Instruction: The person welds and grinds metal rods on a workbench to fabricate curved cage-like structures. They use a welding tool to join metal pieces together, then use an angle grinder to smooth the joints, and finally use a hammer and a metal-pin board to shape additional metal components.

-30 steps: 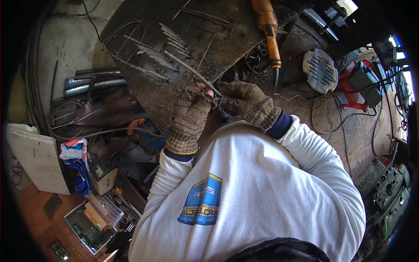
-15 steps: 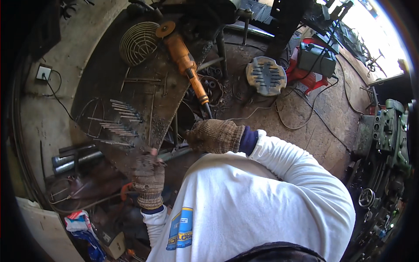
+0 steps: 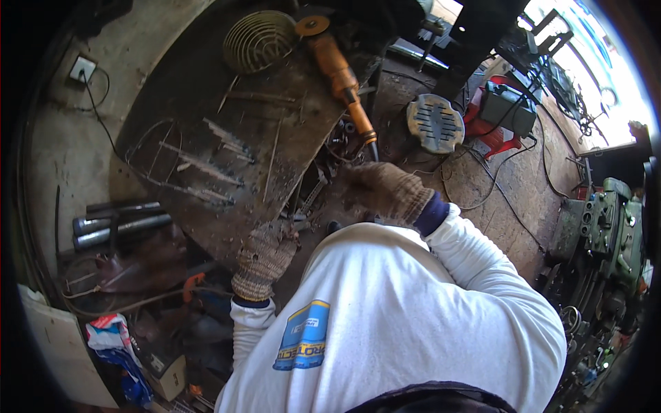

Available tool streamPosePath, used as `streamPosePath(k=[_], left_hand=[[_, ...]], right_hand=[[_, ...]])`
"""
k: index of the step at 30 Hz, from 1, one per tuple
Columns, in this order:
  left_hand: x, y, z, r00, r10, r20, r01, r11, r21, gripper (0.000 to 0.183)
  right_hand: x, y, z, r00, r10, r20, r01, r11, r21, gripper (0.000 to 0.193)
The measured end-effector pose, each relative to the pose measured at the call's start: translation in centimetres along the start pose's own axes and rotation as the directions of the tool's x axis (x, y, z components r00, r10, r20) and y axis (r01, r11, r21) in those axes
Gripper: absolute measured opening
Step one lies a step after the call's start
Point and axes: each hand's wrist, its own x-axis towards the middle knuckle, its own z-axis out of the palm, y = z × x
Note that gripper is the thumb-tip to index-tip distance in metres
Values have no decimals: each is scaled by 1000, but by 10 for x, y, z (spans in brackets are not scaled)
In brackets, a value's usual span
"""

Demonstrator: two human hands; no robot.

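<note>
My left hand (image 3: 264,256), in a worn knitted glove, is at the near edge of the dark metal table (image 3: 206,89). Its fingers are blurred and partly hidden, so any grip is unclear. To the right, my right hand (image 3: 391,191), gloved too, hovers in front of my body, just below the cord end of an orange angle grinder (image 3: 339,74). Motion smears its fingers. The grinder lies across the table's right edge with its disc at the far end. Several short metal rods (image 3: 213,168) lie in rows on the table, beside a longer thin rod (image 3: 274,160).
A round wire guard (image 3: 259,41) lies by the grinder's disc. On the floor to the right are a slotted stool (image 3: 436,124) and a grey machine (image 3: 508,107) on a red base, with trailing cables. A green machine (image 3: 609,224) stands far right; metal bars (image 3: 120,228) lie left.
The view has shifted, so the table and grinder appear further right. My right hand has moved right and slightly up in the picture. My left hand has also moved right.
</note>
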Motion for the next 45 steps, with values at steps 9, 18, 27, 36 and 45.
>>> streamPosePath(k=[9, 18, 27, 36, 45], left_hand=[[-16, -41, 0, 990, -20, -139, 10, 998, -70, 16], [-20, -54, 2, 993, -29, -114, 7, 982, -189, 18], [-16, -54, 3, 987, -93, -130, 64, 976, -209, 21], [-2, -63, 18, 993, -37, -112, 23, 992, -120, 16], [-1, -63, 20, 990, -129, -64, 134, 986, 96, 17]], right_hand=[[10, 2, 9, 968, 230, -103, -188, 932, 309, 40], [24, -14, 27, 968, 248, 22, -249, 958, 145, 38], [35, -1, 38, 978, 207, 18, -208, 978, 34, 37], [35, -1, 37, 968, 249, 24, -250, 960, 129, 15], [23, -6, 6, 985, 120, -123, -125, 991, -42, 23]])
